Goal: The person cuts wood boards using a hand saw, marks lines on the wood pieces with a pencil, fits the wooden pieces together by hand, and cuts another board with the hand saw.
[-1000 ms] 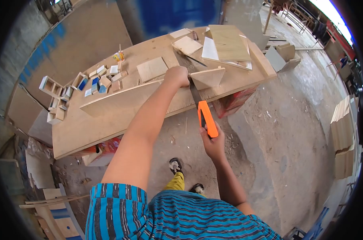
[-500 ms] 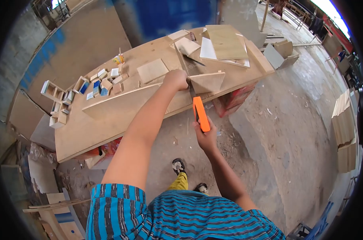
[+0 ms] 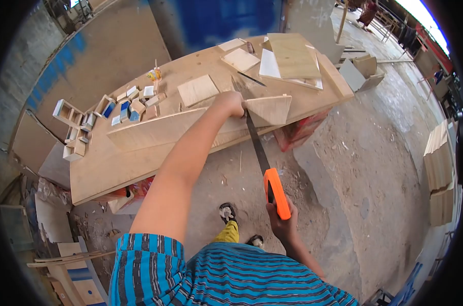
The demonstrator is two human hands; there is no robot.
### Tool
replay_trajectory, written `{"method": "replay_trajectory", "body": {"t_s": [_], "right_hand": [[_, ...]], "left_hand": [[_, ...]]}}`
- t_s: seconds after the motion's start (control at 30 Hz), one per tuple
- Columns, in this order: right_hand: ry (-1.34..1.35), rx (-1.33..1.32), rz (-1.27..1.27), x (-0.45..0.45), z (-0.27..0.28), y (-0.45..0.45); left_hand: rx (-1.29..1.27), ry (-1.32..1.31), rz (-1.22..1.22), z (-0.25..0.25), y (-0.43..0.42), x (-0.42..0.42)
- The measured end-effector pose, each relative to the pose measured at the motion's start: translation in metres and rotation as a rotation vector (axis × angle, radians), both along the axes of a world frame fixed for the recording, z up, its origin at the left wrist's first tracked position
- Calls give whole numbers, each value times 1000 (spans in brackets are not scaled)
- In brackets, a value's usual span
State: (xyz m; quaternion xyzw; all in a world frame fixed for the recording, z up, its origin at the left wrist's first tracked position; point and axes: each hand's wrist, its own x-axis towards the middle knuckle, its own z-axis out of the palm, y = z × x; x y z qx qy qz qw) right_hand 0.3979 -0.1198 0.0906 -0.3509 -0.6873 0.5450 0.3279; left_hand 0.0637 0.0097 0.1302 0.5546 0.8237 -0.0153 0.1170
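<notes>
My right grip [image 3: 283, 220] wraps the saw [image 3: 262, 159] at four o'clock, my left grip [image 3: 232, 103] clasps the board [image 3: 165, 130] at twelve, and the sawing looks unfinished.

We can pass over the open near-left worktop [image 3: 93, 176], but the upright board [image 3: 152, 131] walls off the small wooden blocks [image 3: 138, 106] behind it and the saw [image 3: 257, 145] slants across the front edge.

the handsaw [image 3: 261, 154] has 1 bright orange handle [image 3: 279, 195] and a long dark blade [image 3: 255, 139], slanting, its far end against the board [image 3: 157, 129]. the board, pale and wooden, stands on 1 long edge on the worktop [image 3: 100, 168].
</notes>
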Motion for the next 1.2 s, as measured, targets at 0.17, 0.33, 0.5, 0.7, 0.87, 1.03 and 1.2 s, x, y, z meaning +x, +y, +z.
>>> {"method": "replay_trajectory", "body": {"t_s": [0.17,0.33,0.5,0.7,0.87,1.03,1.2], "right_hand": [[8,-85,24,-10,24,9],[-40,-92,68,-20,16,11],[74,-56,12,-37,-11,23],[112,11,-25,-62,-7,44],[56,93,8,-53,-2,51],[11,107,-6,-43,-15,39],[52,190,-7,-38,-71,36]], "left_hand": [[-62,10,-33,-5,1,-1],[-24,17,-69,-11,0,-3],[12,44,-44,-12,7,-10],[45,79,29,-3,17,-27],[51,10,87,-6,16,-28],[47,36,111,1,7,-13],[124,70,70,4,0,-3]]}}
